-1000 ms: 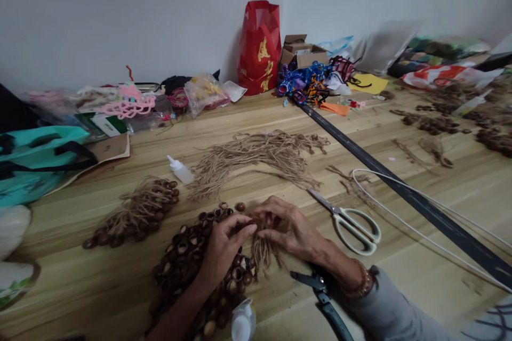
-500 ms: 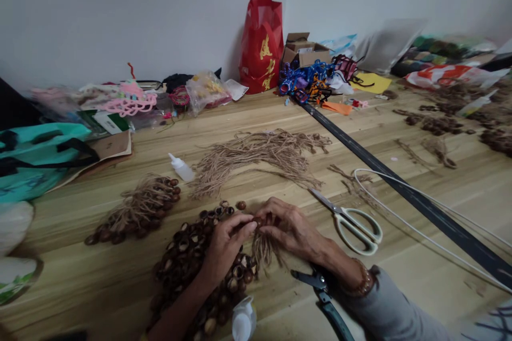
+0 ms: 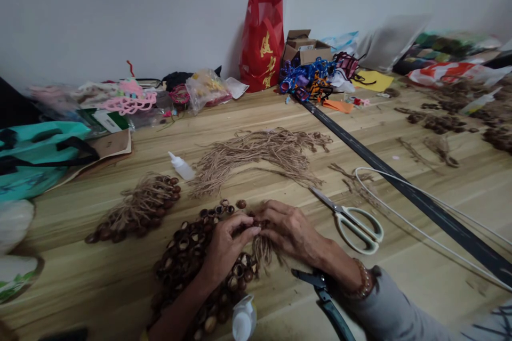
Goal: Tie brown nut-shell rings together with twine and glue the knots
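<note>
The left hand [image 3: 226, 248] and the right hand [image 3: 290, 229] met fingertip to fingertip over the near middle of the pale wooden table [image 3: 100, 277]. Both pinched narrowly on the top of a tuft of tan jute twine [image 3: 262, 249], whose frayed ends fanned out toward the near edge. Whether a bead sat inside the pinch could not be told.

The left hand lay across a heap of brown hollow wooden beads [image 3: 186, 256]. Just right of the right hand lay white-handled steel scissors [image 3: 354, 222], and dark-handled pliers [image 3: 325, 298] lay under the right wrist.

Farther off, a loose sheaf of tan twine lengths [image 3: 260, 152] curved across the table. A small white squeeze bottle [image 3: 182, 167] lay to its left, near a bunch of beads tied with twine [image 3: 138, 208].
</note>
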Demonstrator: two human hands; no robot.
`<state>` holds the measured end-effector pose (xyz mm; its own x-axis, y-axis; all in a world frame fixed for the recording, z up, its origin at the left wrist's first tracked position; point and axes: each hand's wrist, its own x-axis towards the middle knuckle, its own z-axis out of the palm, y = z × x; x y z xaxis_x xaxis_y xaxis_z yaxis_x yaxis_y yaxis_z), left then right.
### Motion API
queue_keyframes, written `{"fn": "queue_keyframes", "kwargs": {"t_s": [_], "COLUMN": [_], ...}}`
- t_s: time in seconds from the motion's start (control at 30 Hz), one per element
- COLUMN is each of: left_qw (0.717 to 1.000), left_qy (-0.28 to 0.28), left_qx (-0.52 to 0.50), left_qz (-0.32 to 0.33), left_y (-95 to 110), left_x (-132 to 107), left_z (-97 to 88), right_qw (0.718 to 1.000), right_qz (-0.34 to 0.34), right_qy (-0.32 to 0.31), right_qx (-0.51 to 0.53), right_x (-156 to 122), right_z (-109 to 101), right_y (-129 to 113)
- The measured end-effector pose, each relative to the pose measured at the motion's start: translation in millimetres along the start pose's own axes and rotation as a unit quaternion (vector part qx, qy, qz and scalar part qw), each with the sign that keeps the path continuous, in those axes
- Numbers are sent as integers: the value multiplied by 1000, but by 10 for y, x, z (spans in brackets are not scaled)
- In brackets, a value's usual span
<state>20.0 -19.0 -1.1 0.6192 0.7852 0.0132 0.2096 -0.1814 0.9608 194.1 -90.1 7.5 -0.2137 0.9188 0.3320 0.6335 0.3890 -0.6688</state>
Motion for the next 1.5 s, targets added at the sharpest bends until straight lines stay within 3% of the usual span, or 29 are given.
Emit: {"fn": "queue_keyframes", "kwargs": {"t_s": [0.4,0.77,1.03,1.5], "left_qw": [1000,1000,1000,1000], "left_qy": [-7,14,22,10], "left_qx": [22,2,1,17], "left_qz": [19,2,13,23], "left_y": [22,105,29,25], "left_x": [-7,3,17,-11], "left_z": [-11,-20,-26,-23], "right_qw": [998,995,982,983], "right_qz": [-18,50,104,96], "right_qy": [1,52,64,61], "right_qx": [-63,62,144,144], "right_x": [-6,11,24,25], "right_z": [-1,-26,-36,-31], "right_y": [-32,-47,-75,-78]}}
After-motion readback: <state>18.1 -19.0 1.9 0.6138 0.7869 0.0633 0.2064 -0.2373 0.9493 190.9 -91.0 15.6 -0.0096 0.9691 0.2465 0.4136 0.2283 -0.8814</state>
